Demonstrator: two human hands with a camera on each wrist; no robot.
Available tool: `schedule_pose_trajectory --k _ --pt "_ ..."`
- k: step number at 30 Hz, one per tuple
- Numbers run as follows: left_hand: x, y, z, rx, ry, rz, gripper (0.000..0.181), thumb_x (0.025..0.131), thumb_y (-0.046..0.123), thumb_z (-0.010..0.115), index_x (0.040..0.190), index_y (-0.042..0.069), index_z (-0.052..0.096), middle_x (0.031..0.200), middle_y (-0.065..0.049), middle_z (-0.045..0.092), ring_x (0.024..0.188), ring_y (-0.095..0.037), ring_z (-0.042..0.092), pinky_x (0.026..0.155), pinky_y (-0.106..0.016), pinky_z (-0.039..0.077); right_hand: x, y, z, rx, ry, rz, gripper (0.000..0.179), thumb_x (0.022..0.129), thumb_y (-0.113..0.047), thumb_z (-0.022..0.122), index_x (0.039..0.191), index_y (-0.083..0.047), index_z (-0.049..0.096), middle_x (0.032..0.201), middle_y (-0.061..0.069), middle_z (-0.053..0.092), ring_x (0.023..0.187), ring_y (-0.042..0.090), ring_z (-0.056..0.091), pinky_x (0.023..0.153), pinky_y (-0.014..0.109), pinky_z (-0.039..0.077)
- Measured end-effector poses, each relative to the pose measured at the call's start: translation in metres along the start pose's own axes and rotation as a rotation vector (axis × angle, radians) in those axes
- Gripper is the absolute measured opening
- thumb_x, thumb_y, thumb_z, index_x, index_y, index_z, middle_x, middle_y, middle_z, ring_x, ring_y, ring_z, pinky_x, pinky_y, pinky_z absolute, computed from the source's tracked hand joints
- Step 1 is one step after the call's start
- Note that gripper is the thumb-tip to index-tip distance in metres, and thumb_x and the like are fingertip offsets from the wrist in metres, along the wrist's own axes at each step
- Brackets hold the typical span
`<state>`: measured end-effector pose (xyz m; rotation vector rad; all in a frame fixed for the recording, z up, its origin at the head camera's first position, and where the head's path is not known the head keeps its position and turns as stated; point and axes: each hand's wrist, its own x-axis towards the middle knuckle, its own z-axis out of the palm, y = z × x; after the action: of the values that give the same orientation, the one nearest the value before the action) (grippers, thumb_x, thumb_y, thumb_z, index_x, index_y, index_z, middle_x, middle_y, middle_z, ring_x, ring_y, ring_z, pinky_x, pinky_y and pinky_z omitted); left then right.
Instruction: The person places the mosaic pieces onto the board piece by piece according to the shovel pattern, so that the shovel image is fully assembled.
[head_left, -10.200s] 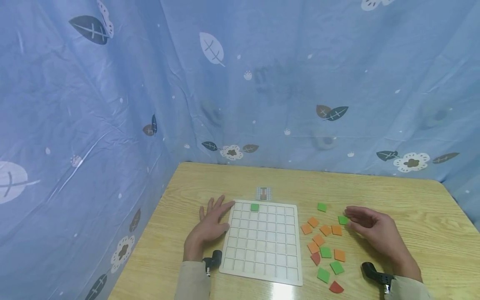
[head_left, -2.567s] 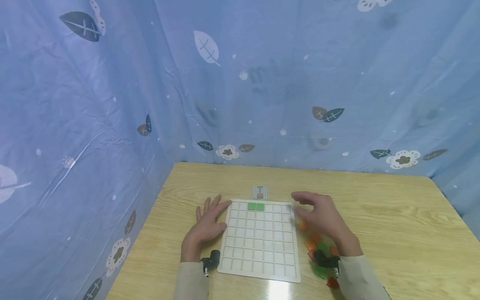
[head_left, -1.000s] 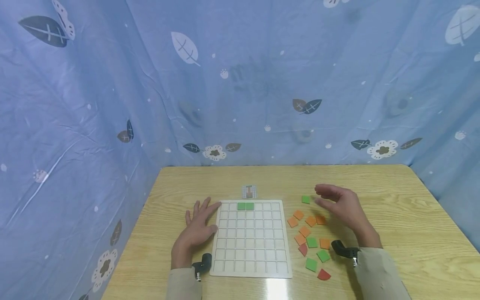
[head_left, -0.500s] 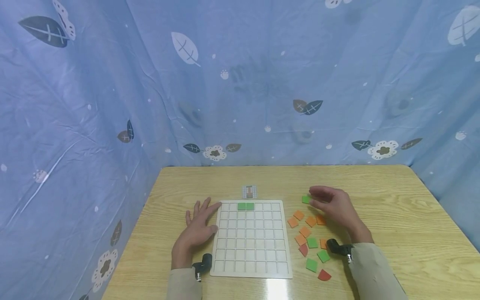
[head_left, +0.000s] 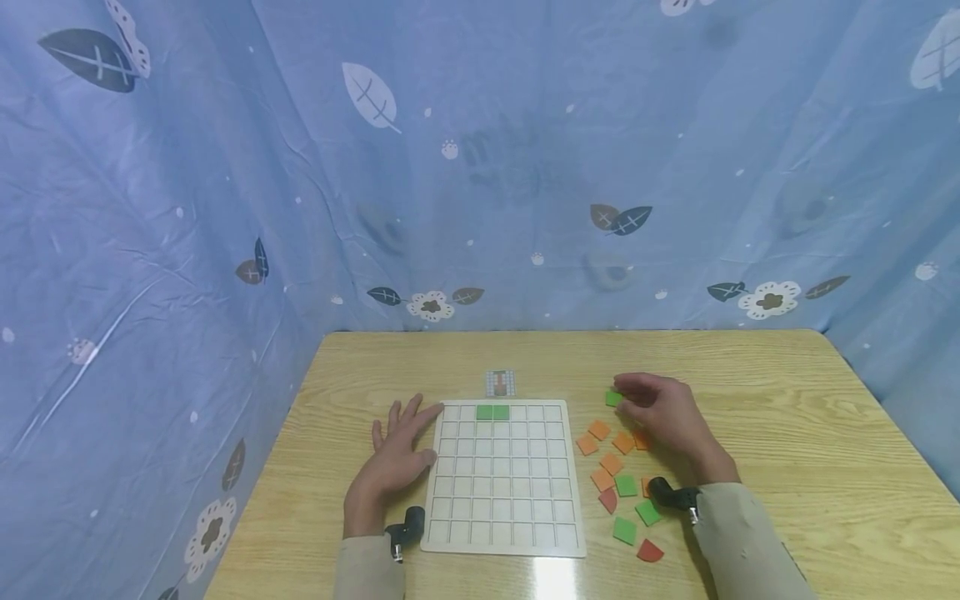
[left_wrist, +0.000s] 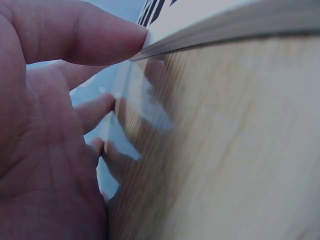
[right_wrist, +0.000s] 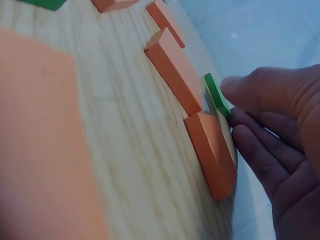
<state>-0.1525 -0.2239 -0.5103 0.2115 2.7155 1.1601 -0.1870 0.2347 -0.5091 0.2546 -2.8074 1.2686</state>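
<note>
Green tile (head_left: pixel 612 399): right hand (head_left: pixel 666 410) at its edge; can't tell whether pinched.
White board (head_left: pixel 502 486): left hand (head_left: pixel 396 457) touching, fingers apart.

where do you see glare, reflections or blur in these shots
Head view: white glare on the table just in front of the grid board; left wrist view: the left hand is mirrored faintly in the tabletop; right wrist view: the large orange tile nearest the lens is out of focus.

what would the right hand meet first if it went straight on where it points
The right hand would likely meet the flat green square tile directly ahead of it; whether they touch now is unclear.
</note>
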Motion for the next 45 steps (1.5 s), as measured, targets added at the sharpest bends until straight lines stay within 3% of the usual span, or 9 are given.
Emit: schedule_pose_trajectory --k 11,14,21,33,42,45 --pt "-0.002 -0.001 0.001 -0.068 0.049 0.079 0.081 0.08 0.007 0.063 0.159 0.019 0.057 0.18 -0.025 0.022 0.167 -0.056 -0.005 0.124 -0.079 -0.02 0.002 -0.006 0.002 -0.05 -0.008 -0.014 0.041 0.096 -0.004 0.078 0.137 -0.003 0.074 0.132 0.018 0.078 0.118 0.038 0.076 0.102 0.057 0.062" --pt "-0.001 -0.001 0.0 -0.068 0.043 0.07 0.081 0.08 0.006 0.063 0.16 0.019 0.057 0.181 -0.025 0.022 0.168 -0.055 -0.005 0.124 -0.079 -0.02 0.002 -0.006 0.002 -0.06 0.001 -0.028 0.039 0.095 -0.002 0.078 0.135 -0.002 0.074 0.131 0.019 0.078 0.117 0.039 0.076 0.101 0.059 0.062" --pt "-0.001 -0.001 -0.001 -0.014 -0.001 0.006 0.083 0.084 0.005 0.063 0.164 0.022 0.053 0.184 -0.018 0.018 0.17 -0.048 -0.007 0.127 -0.075 -0.019 0.003 -0.002 0.002 -0.047 -0.002 -0.002 0.04 0.096 -0.004 0.078 0.136 -0.005 0.074 0.13 0.017 0.078 0.115 0.036 0.077 0.1 0.056 0.063" --pt "0.0 0.001 -0.001 0.006 -0.005 0.01 0.084 0.083 0.006 0.063 0.164 0.023 0.052 0.184 -0.017 0.017 0.17 -0.048 -0.007 0.127 -0.076 -0.018 -0.011 -0.03 -0.016 -0.039 0.052 -0.012 0.039 0.096 -0.005 0.079 0.135 -0.006 0.075 0.127 0.016 0.08 0.119 0.041 0.077 0.098 0.056 0.064" --pt "-0.001 0.002 -0.002 0.002 -0.005 0.011 0.083 0.083 0.005 0.063 0.164 0.022 0.052 0.184 -0.017 0.018 0.17 -0.048 -0.007 0.127 -0.076 -0.018 -0.025 -0.048 -0.013 -0.022 0.067 -0.034 0.037 0.096 -0.005 0.081 0.133 -0.008 0.077 0.125 0.013 0.081 0.119 0.039 0.078 0.099 0.053 0.064" --pt "0.0 0.001 -0.001 -0.001 -0.004 0.016 0.083 0.083 0.005 0.063 0.164 0.021 0.052 0.184 -0.017 0.018 0.17 -0.048 -0.007 0.127 -0.076 -0.018 -0.028 -0.052 -0.01 0.001 0.066 -0.039 0.037 0.095 -0.004 0.081 0.132 -0.006 0.077 0.125 0.012 0.081 0.119 0.038 0.078 0.097 0.044 0.066"
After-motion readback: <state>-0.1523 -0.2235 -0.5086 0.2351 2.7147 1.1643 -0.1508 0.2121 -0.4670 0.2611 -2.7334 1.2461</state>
